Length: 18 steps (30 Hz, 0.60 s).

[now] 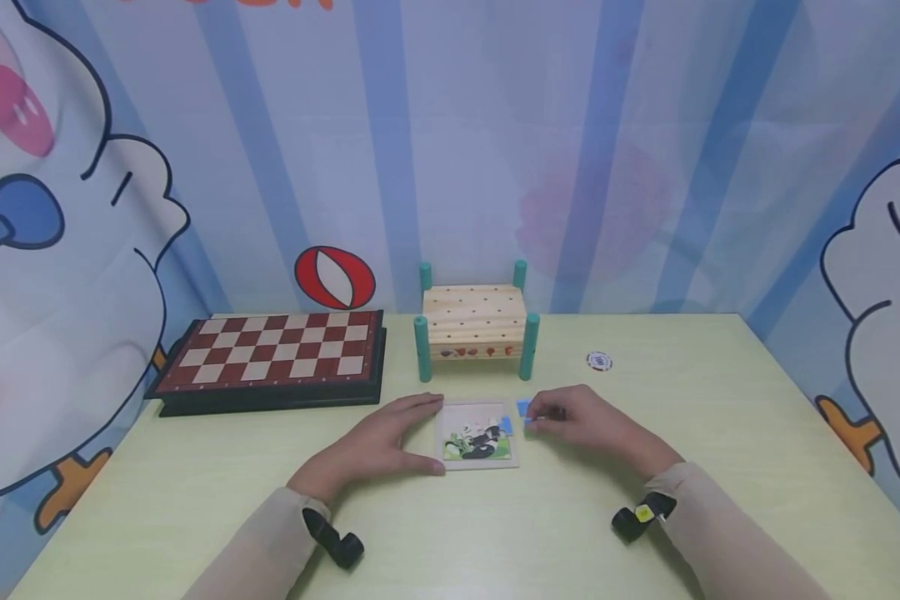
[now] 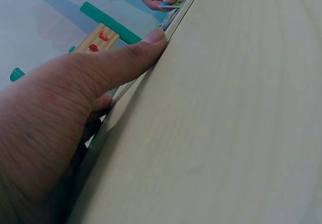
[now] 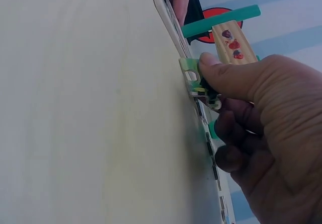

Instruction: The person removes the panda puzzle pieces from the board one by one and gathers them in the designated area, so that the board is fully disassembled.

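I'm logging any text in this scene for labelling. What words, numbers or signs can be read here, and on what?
Orange lettering on the backdrop: cut off at the frame's top edge, unreadable.
Round token: dark markings, too small to read.
Yellow tag on the right wrist strap: too small to read.
Nothing else bears text.

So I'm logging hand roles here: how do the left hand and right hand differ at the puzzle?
The left hand lies with straight fingers against the puzzle tray's left edge, holding nothing; the right hand pinches a small puzzle piece at the tray's right edge. The left touches the frame, the right touches only its piece. Both wear beige sleeves and wrist cameras.
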Each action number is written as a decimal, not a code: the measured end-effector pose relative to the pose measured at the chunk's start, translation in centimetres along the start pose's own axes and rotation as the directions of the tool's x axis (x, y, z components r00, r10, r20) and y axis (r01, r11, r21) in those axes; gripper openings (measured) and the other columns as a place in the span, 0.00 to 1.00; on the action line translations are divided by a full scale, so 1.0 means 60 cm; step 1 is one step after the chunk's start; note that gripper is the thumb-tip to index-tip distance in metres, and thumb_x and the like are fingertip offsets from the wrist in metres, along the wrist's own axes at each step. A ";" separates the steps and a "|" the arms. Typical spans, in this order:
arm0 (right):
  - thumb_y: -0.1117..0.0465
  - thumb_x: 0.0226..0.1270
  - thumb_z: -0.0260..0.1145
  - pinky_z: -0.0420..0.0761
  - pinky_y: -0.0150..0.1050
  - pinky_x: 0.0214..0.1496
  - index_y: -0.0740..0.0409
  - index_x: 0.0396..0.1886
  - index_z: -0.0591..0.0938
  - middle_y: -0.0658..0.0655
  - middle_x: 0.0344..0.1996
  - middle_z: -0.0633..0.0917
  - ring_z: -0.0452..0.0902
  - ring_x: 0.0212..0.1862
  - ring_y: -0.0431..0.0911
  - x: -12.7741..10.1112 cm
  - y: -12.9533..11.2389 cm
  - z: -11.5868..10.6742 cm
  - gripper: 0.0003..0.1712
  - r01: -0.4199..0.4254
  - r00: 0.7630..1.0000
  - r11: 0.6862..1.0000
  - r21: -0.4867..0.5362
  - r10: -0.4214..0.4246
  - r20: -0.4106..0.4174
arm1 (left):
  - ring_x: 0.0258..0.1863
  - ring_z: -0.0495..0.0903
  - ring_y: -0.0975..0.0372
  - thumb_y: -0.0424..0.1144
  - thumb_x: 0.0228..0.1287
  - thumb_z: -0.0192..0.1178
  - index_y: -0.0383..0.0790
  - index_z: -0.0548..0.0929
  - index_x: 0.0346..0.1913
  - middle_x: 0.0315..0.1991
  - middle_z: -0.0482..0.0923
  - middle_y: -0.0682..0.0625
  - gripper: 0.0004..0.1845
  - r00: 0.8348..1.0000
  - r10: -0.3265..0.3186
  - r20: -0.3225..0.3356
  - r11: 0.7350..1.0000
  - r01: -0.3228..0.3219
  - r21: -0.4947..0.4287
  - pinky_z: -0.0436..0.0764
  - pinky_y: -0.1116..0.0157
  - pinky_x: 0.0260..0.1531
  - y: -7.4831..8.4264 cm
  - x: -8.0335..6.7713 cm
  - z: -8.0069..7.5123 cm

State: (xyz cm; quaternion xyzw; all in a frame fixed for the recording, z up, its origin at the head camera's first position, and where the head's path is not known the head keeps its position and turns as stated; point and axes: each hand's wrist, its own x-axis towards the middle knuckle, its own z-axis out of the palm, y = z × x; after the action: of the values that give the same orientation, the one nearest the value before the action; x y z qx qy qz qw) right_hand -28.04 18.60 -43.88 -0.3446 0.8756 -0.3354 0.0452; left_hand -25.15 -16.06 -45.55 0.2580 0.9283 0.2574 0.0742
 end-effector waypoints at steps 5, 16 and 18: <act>0.56 0.68 0.71 0.78 0.36 0.40 0.48 0.35 0.85 0.40 0.31 0.83 0.74 0.35 0.39 0.003 -0.004 0.003 0.03 0.008 1.000 0.999 -0.051 -0.008 0.002 | 0.77 0.53 0.60 0.73 0.49 0.67 0.57 0.62 0.78 0.78 0.56 0.60 0.53 1.000 -0.007 0.002 1.000 0.007 -0.009 0.59 0.51 0.74 0.000 0.001 0.000; 0.54 0.66 0.73 0.80 0.42 0.46 0.49 0.34 0.87 0.41 0.34 0.82 0.76 0.41 0.40 0.008 -0.008 0.008 0.05 0.021 1.000 0.985 -0.172 -0.024 -0.018 | 0.77 0.53 0.61 0.73 0.49 0.68 0.58 0.62 0.78 0.78 0.56 0.60 0.53 1.000 -0.010 0.002 1.000 0.010 -0.012 0.58 0.51 0.74 0.002 0.000 -0.002; 0.55 0.65 0.73 0.80 0.41 0.45 0.47 0.33 0.86 0.41 0.34 0.81 0.75 0.40 0.40 0.008 -0.008 0.008 0.04 0.006 1.000 0.985 -0.171 -0.009 -0.015 | 0.77 0.53 0.60 0.72 0.49 0.68 0.57 0.63 0.78 0.78 0.56 0.59 0.53 1.000 -0.003 0.000 1.000 0.003 -0.011 0.58 0.50 0.74 0.002 0.000 -0.001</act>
State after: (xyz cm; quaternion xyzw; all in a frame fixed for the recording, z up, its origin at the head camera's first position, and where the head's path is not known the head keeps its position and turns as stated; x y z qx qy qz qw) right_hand -27.97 17.75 -43.89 -0.3477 0.9002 -0.2620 0.0073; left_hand -25.11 -15.99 -45.40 0.2563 0.9272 0.2624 0.0761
